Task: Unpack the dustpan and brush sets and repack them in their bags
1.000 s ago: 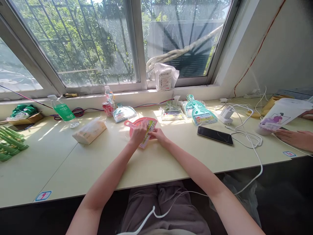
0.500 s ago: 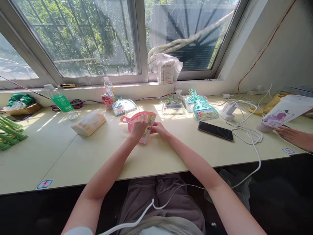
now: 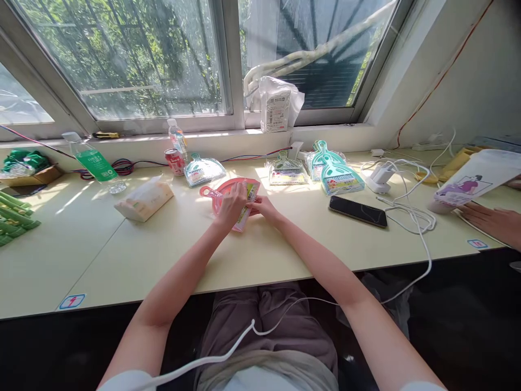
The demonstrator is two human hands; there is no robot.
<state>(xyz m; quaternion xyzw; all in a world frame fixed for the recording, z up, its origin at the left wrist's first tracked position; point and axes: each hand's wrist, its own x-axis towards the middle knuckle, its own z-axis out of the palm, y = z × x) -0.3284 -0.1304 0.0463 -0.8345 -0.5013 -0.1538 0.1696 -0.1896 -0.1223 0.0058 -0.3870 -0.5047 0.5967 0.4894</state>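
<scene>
A pink dustpan set (image 3: pixel 218 199) in clear wrapping lies near the table's middle, its handle toward the left. My left hand (image 3: pixel 233 204) lies over it, fingers bent and closed on its surface beside the printed label. From the right, my right hand (image 3: pixel 262 206) pinches the right edge of the same pack. Behind it rest a wrapped teal set (image 3: pixel 203 171), a wrapped dark green set (image 3: pixel 287 171) and overlapping teal sets (image 3: pixel 340 176).
A tissue pack (image 3: pixel 145 201), a green-labelled bottle (image 3: pixel 96 165) and a red can (image 3: pixel 175 162) stand left. To the right are a black phone (image 3: pixel 358 212), a charger (image 3: pixel 380 179) with white cables, a tall cup (image 3: pixel 474 182) and another person's hand (image 3: pixel 488 220).
The view has shifted slightly, so the table things sit a little higher in the picture. Both hands remain on the pink pack, with little visible movement.
</scene>
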